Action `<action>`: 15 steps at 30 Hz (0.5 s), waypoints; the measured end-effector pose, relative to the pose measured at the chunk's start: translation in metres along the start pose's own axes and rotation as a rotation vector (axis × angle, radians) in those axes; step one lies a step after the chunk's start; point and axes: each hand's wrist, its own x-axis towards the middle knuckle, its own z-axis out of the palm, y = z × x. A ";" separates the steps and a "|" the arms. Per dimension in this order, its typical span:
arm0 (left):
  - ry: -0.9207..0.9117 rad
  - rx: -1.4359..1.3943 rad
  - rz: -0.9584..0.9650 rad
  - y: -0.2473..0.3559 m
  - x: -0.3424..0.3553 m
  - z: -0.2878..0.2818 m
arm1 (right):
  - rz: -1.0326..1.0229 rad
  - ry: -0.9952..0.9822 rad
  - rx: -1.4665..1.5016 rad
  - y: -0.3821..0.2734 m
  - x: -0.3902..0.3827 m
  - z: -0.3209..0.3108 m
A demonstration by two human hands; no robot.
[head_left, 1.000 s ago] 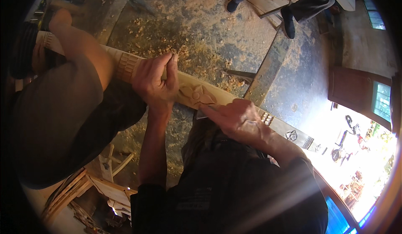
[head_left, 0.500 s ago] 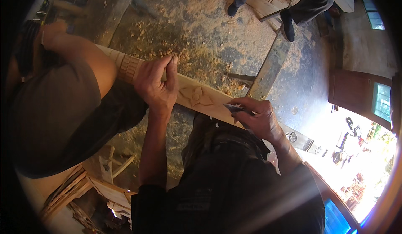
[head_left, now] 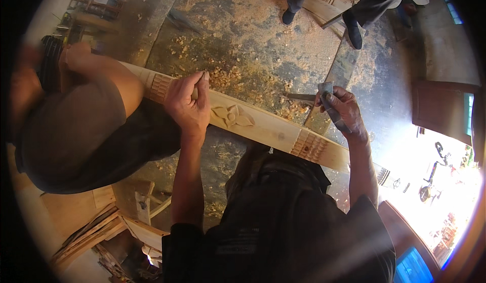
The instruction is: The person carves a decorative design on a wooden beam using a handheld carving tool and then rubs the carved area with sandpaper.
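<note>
A long pale wooden board (head_left: pixel 276 131) runs across in front of me, with a carved flower (head_left: pixel 234 116) in its middle and rows of carved scales (head_left: pixel 310 145) to the right. My left hand (head_left: pixel 188 106) rests on the board left of the flower. Its thumb and forefinger are pressed together, and what they hold, if anything, is hidden. Raised off the board at the right, my right hand (head_left: pixel 347 110) grips a flat grey strip (head_left: pixel 331 106) whose exact kind I cannot make out.
Close at my left sits a person with bent limbs (head_left: pixel 76 126) beside the board. Another person's shoe (head_left: pixel 354 30) shows at the top right. Wood shavings (head_left: pixel 223 75) litter the floor. Stacked wood (head_left: pixel 91 232) lies lower left, and a bicycle (head_left: pixel 430 182) stands in the bright doorway.
My right hand has lifted away from the board and moved right and up with the grey strip, uncovering the carved scales. My left hand stays in nearly the same place.
</note>
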 end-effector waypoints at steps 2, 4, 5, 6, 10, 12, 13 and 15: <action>-0.010 0.025 -0.011 0.001 0.000 -0.002 | 0.022 -0.060 -0.031 0.002 -0.001 -0.003; -0.011 0.026 -0.025 0.000 -0.001 -0.004 | 0.021 -0.145 0.039 0.006 -0.005 -0.001; -0.015 0.025 -0.028 0.000 -0.001 -0.002 | 0.028 -0.155 0.003 0.005 -0.006 -0.003; -0.020 0.023 -0.031 -0.002 -0.001 -0.001 | 0.034 -0.163 -0.032 0.004 -0.007 -0.006; 0.012 -0.035 0.033 -0.009 -0.001 0.000 | 0.141 -0.161 -0.410 -0.019 -0.008 -0.001; -0.029 -0.006 0.000 -0.003 -0.001 0.000 | 0.100 -0.085 -0.428 -0.024 -0.015 0.011; -0.051 0.006 -0.014 -0.002 0.001 -0.001 | 0.088 -0.048 -0.429 -0.025 -0.022 0.027; -0.072 0.008 0.016 -0.002 0.001 -0.004 | 0.106 0.010 -0.421 -0.023 -0.034 0.057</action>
